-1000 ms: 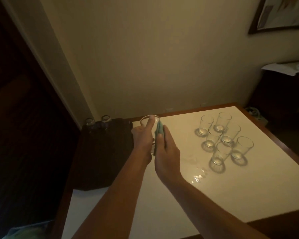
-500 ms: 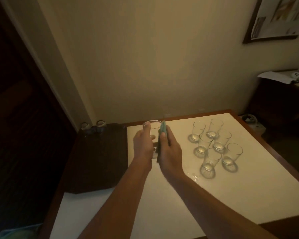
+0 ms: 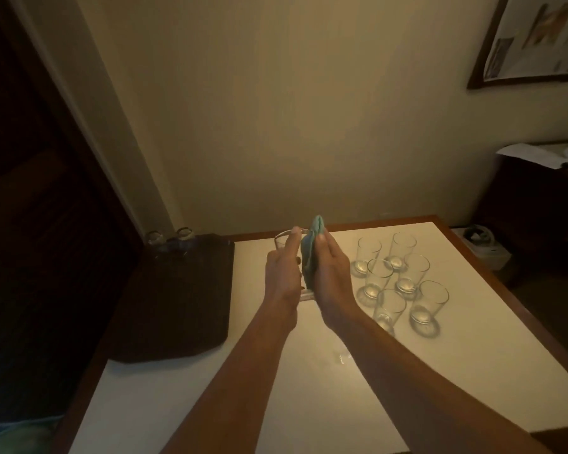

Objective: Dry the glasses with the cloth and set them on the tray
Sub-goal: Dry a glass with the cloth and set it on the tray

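My left hand (image 3: 282, 276) grips a clear glass (image 3: 281, 240) upright above the white table (image 3: 309, 388). My right hand (image 3: 330, 276) presses a teal cloth (image 3: 310, 250) flat against the glass's right side, fingers straight. Much of the glass is hidden between the hands. Several more clear glasses (image 3: 395, 280) stand clustered on the table to the right. A dark tray (image 3: 174, 296) lies at the left, with two glasses (image 3: 169, 237) at its far edge.
The table has a wooden rim and stands against a beige wall. A dark doorway is on the left. A dark cabinet (image 3: 538, 204) with papers stands at the right. Small water marks (image 3: 341, 357) show on the table near my right forearm.
The cloth has slid up along the glass and now sticks out above my right fingertips. The view has tilted slightly; both hands stay on the glass.
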Demonstrator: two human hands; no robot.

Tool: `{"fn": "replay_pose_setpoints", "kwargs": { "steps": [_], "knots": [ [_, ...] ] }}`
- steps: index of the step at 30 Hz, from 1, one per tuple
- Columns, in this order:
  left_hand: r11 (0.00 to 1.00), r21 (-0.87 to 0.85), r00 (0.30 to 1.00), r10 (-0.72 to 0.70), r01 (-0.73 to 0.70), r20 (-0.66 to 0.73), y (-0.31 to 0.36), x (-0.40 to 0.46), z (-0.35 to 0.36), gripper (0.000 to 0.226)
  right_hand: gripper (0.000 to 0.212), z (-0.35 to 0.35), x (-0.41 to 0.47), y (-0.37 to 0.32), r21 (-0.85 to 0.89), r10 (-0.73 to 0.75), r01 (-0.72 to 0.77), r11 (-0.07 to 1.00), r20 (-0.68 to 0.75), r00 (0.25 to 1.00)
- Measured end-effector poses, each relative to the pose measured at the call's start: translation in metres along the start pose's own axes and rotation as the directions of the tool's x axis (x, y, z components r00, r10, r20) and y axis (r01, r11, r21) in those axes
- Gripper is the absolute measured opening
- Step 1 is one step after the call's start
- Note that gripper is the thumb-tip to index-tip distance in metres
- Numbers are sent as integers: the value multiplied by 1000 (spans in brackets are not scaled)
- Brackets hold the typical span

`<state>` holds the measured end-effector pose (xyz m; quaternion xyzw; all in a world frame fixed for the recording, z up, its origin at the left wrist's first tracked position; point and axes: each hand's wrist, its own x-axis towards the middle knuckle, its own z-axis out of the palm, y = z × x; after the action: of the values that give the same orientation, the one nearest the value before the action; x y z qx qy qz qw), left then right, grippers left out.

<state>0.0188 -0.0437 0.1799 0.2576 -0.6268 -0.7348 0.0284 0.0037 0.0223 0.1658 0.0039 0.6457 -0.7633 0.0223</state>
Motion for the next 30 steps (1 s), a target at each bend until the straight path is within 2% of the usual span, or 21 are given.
{"fn": "replay_pose_setpoints", "kwargs": {
  "steps": [2, 5, 7, 10, 12, 13, 16, 19, 21, 23, 24, 27, 28, 30],
  "knots": [
    [997, -17, 993, 74, -76, -91, 6, 5, 3, 65, 43, 1, -12, 3, -52, -68, 68, 996, 14, 998],
    [990, 29, 973, 144, -141, -180, 10, 9, 0, 47, 38, 1, -32, 10, -85, -127, 132, 988, 65, 990],
    [996, 27, 988, 91, -88, -126, 7, 5, 3, 49, 40, -4, -17, 9, -90, -147, 150, 985, 34, 988],
    [999, 39, 1000, 16, -17, 19, 9, 2, 12, 60, 45, -12, 13, -2, -9, -18, 18, 1000, -19, 1000],
    [994, 84, 997, 72, -71, -11, 12, 6, 15, 73, 44, -10, 6, 0, -2, -24, 24, 1000, -29, 999],
    [992, 72, 992, 112, -107, -62, 14, 8, 15, 71, 44, -8, -5, 3, -14, -63, 63, 998, -20, 998],
    [983, 35, 965, 183, -179, -188, 14, 5, 12, 50, 44, -4, -26, 11, -10, -123, 124, 992, 46, 991],
    [996, -11, 993, 93, -94, -76, 7, -2, 15, 53, 44, -9, 1, 3, 1, -98, 98, 995, 7, 995],
    [996, 14, 996, 90, -90, 9, 7, -2, 18, 59, 45, -11, 15, -5, 57, -33, 33, 998, -14, 999],
    [987, 40, 987, 158, -157, -26, 11, 4, 18, 74, 46, -9, 8, -3, 76, -30, 30, 997, 0, 1000],
    [980, 28, 977, 198, -197, -81, 12, 7, 17, 74, 45, -7, 0, 1, 74, -52, 51, 996, 17, 999],
    [968, 19, 942, 248, -250, -226, 14, 8, 12, 50, 41, -3, -17, 11, 31, -112, 110, 993, 77, 991],
    [976, -9, 954, 212, -219, -213, 12, 6, 12, 47, 42, -4, -12, 10, 17, -122, 121, 992, 70, 990],
    [990, -88, 990, 104, -112, -94, 9, 1, 16, 52, 44, -9, 5, 0, 28, -107, 106, 994, 39, 993]
  ]
}}
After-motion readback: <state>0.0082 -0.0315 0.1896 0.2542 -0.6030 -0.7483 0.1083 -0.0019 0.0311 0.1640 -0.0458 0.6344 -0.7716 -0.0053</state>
